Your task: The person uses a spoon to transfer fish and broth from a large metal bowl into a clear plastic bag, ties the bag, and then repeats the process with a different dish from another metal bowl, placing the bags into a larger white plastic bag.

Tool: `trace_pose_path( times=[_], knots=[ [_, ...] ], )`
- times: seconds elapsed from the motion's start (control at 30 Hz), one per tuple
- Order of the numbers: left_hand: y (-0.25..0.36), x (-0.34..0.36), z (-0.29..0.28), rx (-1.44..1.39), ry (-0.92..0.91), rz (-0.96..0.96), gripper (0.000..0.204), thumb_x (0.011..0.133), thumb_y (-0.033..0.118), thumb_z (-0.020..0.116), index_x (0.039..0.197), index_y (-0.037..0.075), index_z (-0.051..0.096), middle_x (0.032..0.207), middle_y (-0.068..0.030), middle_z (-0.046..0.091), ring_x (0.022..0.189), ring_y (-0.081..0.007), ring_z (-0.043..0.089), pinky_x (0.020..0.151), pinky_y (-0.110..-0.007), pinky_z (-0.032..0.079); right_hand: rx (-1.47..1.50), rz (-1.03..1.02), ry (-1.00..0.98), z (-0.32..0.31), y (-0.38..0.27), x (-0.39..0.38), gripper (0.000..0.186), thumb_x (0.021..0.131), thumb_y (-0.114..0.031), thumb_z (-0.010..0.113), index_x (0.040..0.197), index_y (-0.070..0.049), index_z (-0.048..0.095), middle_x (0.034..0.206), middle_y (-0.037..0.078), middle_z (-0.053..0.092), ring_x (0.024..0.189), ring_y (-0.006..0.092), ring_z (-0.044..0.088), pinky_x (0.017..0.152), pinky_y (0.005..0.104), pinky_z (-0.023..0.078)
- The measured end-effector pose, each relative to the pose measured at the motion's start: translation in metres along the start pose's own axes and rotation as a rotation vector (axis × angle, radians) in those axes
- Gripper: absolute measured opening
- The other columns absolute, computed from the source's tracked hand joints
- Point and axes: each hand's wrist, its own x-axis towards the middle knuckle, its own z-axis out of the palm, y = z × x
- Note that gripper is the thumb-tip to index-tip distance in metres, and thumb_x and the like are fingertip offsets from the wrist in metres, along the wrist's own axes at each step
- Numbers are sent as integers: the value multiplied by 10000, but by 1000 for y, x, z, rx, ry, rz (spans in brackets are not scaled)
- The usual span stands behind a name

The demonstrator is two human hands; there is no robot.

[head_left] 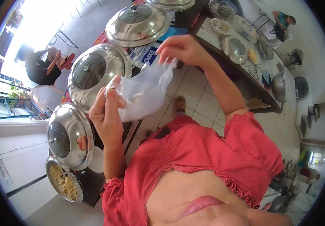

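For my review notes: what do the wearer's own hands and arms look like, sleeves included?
Both the left hand and the right hand are bare, without gloves. No watch or bracelet shows at either wrist. The forearms are uncovered. The left sleeve and right sleeve are red and loose, with gathered hems.

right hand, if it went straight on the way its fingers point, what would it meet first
Probably the blue-and-white package, left of the right hand in the picture, though depth is unclear and the plastic bag is close under its fingers.
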Motion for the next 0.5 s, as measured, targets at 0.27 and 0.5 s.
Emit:
trace_pose_path(
  times=[0.27,0.5],
  knots=[
    [25,65,106,-216,9,110,475,1029,195,418,1342,-162,399,712,28,459,608,-27,389,581,-182,356,-235,341,495,-185,217,16,176,884,-124,565,904,-10,697,779,59,687,694,108,635,626,246,501],
    [107,183,120,-173,76,438,575,1015,136,438,1448,-138,178,767,3,397,664,-70,341,598,-190,361,-13,194,374,-192,295,90,203,832,-49,508,891,31,685,763,115,704,687,158,678,653,300,525]
  ],
)
